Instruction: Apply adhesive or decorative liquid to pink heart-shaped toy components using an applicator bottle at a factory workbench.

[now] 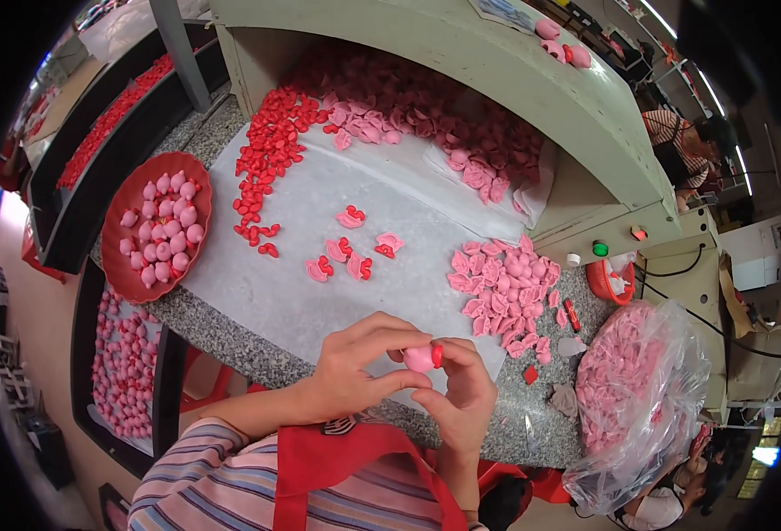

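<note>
Between my two hands, above the near edge of the worktop, is a small rounded pink plastic piece (418, 358) with a red part at its right end. My left hand (355, 361) pinches its pink side between thumb and fingers. The fingers of my right hand (463, 389) close around the red end and partly hide it. Farther off on the white sheet (275, 288) lie several pink half shells with red pieces set in them, one of them a pink half shell (318, 269). A heap of pink half shells (505, 283) spreads to the right of these.
At the left stands a red bowl (114, 257) of finished-looking pink pieces. Loose red pieces (271, 150) line the sheet's left side. A grey-green cabinet (461, 53) arches over the back. To the right sit a clear bag of pink shells (625, 380) and a small red basket (599, 285).
</note>
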Tool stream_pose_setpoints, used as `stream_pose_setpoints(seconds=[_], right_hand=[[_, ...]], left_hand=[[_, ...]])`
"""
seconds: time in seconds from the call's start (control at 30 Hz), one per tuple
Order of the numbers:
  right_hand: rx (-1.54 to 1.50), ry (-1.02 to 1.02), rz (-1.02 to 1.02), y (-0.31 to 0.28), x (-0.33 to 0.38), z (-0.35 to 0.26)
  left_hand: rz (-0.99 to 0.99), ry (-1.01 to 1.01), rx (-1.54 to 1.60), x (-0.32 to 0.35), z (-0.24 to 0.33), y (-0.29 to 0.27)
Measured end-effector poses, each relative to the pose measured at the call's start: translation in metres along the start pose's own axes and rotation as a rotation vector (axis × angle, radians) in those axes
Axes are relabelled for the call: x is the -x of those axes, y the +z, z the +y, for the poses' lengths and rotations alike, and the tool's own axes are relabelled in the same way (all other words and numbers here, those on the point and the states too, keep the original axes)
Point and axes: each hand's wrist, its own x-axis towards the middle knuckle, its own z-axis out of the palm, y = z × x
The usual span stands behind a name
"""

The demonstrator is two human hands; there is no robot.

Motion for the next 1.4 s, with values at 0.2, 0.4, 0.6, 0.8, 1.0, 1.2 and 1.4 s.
stream_pose_setpoints(seconds=[0.2,0.4,0.6,0.8,1.0,1.2,1.4], right_hand=[[-0.216,0.065,-0.002,0.004,-0.002,0.002],[-0.176,0.108,0.039,0.008,-0.004,0.003],[-0.114,0.097,0.046,0.014,-0.006,0.0],[-0.429,0.311,0.08,0.014,-0.007,0.006],[0.196,-0.06,0.224,0.025,-0.011,0.004],[0.029,-0.008,0.168,0.02,-0.011,0.016],[-0.419,0.123,0.173,0.023,-0.012,0.03]], left_hand=[[0.004,0.082,0.01,-0.002,-0.002,-0.002],[0.089,0.11,-0.023,-0.002,-0.004,0.001],[0.139,0.278,-0.21,-0.001,-0.009,0.004],[0.192,0.278,-0.267,0.0,-0.007,0.005],[0.248,0.243,-0.297,-0.002,-0.007,0.003],[0.283,0.29,-0.357,-0.001,-0.009,0.002],[0.293,0.29,-0.282,-0.003,-0.01,-0.001]])
